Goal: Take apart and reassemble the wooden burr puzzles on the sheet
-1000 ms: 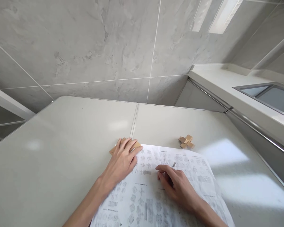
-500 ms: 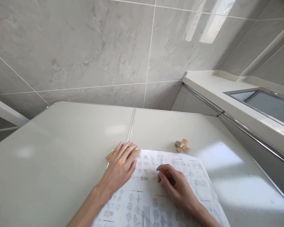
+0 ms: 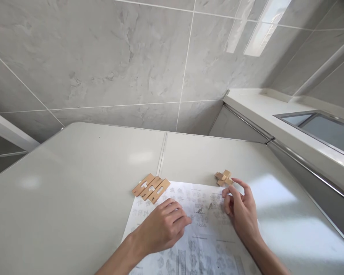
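Note:
Over the printed sheet (image 3: 186, 244), my left hand (image 3: 169, 225) hangs with its fingers loosely bent; I see nothing held in it. My right hand (image 3: 242, 206) is at the sheet's upper right, index finger stretched out at the edge of a cross-shaped wooden burr puzzle (image 3: 224, 177). Its other fingers are bent, and whether the fingertip touches the puzzle I cannot tell. Three flat wooden puzzle pieces (image 3: 151, 188) with cut-out slots and handwritten numbers lie side by side on the sheet's upper left corner. Small puzzle drawings cover the paper.
The pale table (image 3: 74, 191) has a seam (image 3: 162, 152) running away from me. A white counter (image 3: 252, 101) with a sink (image 3: 323, 126) stands to the right. Behind is a grey tiled wall (image 3: 103, 57).
My left hand has come off the flat wooden pieces and drawn back to the right, uncovering them. The right hand has moved up and right to the burr puzzle, its index finger extending.

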`<state>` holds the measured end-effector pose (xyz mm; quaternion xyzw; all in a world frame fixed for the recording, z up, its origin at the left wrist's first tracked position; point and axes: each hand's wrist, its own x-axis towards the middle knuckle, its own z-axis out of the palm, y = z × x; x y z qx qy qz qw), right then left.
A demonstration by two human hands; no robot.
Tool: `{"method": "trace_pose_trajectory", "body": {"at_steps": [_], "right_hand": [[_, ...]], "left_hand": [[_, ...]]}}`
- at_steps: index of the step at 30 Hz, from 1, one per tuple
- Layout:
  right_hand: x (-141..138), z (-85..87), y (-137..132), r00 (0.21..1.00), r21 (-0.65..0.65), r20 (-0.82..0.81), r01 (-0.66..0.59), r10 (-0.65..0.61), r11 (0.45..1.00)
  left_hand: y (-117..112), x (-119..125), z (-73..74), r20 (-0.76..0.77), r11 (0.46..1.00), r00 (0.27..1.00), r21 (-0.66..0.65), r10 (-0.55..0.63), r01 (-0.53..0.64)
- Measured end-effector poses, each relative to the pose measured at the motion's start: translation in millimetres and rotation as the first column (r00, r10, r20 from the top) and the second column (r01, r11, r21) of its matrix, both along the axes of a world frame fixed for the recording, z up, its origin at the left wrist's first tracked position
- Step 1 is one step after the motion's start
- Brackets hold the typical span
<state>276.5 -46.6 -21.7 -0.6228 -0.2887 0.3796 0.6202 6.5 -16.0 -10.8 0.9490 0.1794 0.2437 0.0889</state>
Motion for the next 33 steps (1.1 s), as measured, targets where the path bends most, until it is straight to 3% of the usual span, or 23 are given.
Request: {"method": "trace_pose_trajectory", "body": {"at_steps": [6, 21, 33], "right_hand": [[7.3, -8.2, 5.3, 0.999, -0.005, -0.049, -0.024, 0.023, 1.0], [11.5, -2.5, 6.5, 0.995, -0.103, -0.072, -0.079, 0.072, 0.992], [3.3, 1.4, 2.8, 0.983, -0.029, -0.142, -0.123, 0.118, 0.992]], "left_hand": [[-1.7, 1.0, -0.6, -0.001, 1.0, 1.0, 0.005, -0.01, 0.01], [0.1, 2.9, -1.6, 0.048, 0.997, 0.999, -0.073, 0.009, -0.006], [1.6, 2.4, -1.0, 0.016, 0.992, 1.0, -0.128, 0.023, -0.021]]}}
